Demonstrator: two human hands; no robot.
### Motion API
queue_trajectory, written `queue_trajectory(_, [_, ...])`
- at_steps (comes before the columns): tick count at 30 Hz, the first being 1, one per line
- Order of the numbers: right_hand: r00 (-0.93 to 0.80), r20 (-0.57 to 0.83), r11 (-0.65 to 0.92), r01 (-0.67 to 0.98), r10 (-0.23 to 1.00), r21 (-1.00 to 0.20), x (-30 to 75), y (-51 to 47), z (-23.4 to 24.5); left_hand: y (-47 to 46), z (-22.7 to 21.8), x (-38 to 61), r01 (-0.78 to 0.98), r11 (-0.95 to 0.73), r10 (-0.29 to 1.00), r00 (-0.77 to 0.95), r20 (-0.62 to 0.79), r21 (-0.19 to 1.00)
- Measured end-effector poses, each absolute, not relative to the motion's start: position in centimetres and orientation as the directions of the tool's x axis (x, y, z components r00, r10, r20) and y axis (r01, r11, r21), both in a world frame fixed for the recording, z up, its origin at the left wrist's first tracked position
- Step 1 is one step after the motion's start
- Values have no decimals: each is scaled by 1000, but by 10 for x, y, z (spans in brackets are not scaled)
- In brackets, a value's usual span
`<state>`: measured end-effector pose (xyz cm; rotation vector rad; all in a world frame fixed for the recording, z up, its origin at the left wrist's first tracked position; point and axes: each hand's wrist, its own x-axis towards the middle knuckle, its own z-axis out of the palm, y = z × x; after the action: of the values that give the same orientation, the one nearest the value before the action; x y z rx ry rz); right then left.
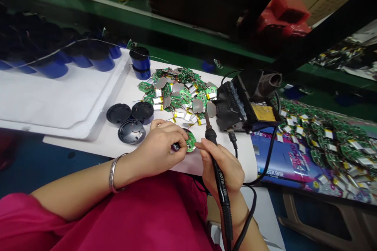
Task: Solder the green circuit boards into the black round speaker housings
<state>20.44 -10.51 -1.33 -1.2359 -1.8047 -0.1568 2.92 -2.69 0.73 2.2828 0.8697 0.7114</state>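
My right hand (224,166) is wrapped round the black handle of a soldering iron (211,135), whose metal tip points up and away from me. Its index finger reaches left to the edge of a small green circuit board (191,143). My left hand (163,145) is closed, thumb and fingers pinched at that board's left side; what lies between the fingertips is hidden. Under the left fingers shows a bit of a dark round part. Three open black round caps (131,131) lie left of my left hand. Beyond both hands spreads a heap of circuit boards (179,94) with silver battery cells.
A black soldering station (232,104) with a yellow sponge (263,112) stands at the right, its cable looping down. A white foam tray (59,106) and several blue cylinders (101,60) are at the left. More boards (330,137) cover the far right. Red bundles (282,15) sit on the shelf.
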Motion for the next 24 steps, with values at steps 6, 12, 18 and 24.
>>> queue_trajectory(6, [-107,717,481,807,689,-342,202,-108,-11,-32,7,25,423,-630,722,628,291,651])
queue_trajectory(12, [-113,710,481,808,695,-342,199,-110,-10,-37,8,24,512,-598,775,564,284,616])
queue_trajectory(18, [-113,714,483,807,691,-339,196,-111,-8,-35,10,25,558,-537,823,511,248,633])
queue_trajectory(24, [-107,728,497,796,678,-345,194,-109,-8,-31,15,24,570,-515,816,556,160,640])
